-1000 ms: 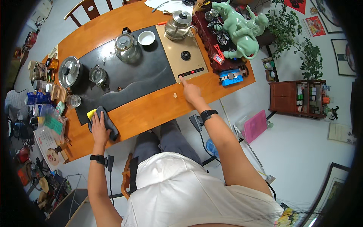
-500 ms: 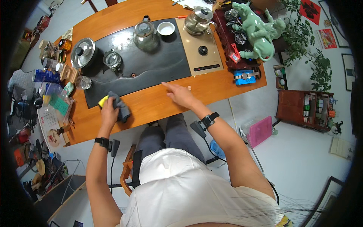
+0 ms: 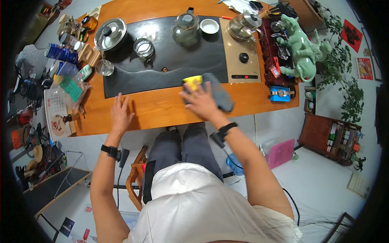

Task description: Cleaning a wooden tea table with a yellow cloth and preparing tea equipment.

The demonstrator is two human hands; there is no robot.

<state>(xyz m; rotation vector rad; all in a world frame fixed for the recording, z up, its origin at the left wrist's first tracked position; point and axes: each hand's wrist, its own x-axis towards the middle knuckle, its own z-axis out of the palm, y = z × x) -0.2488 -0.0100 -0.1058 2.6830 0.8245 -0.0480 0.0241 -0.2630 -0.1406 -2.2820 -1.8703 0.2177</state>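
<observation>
Near the tabletop's front edge, a grey cloth with a yellow part (image 3: 221, 94) lies partly bunched on the wood, touching the front rim of the black tea tray (image 3: 174, 83). My right hand (image 3: 201, 101) rests over the cloth's left part, palm down and fingers spread across the yellow; the contact under the palm is hidden. Further left, my left hand (image 3: 120, 115) lies on the wooden table with fingers stretched out and holding nothing, its tips just short of the tray's edge. A small glass cup (image 3: 105, 67) stands on the tray's left side, beyond that hand.
On the tray are a lidded pot (image 3: 110, 34), a small glass teapot (image 3: 144, 49), a larger glass pot (image 3: 185, 30) and a white bowl (image 3: 209, 26). Right of them, a glass kettle (image 3: 244, 25) sits on a gold hot plate (image 3: 243, 71), beside a green animal figurine (image 3: 302, 52).
The cloth has passed from my left hand to beneath my right hand, further right. My left hand has let go and its fingers have straightened. The hot plate's display is now lit.
</observation>
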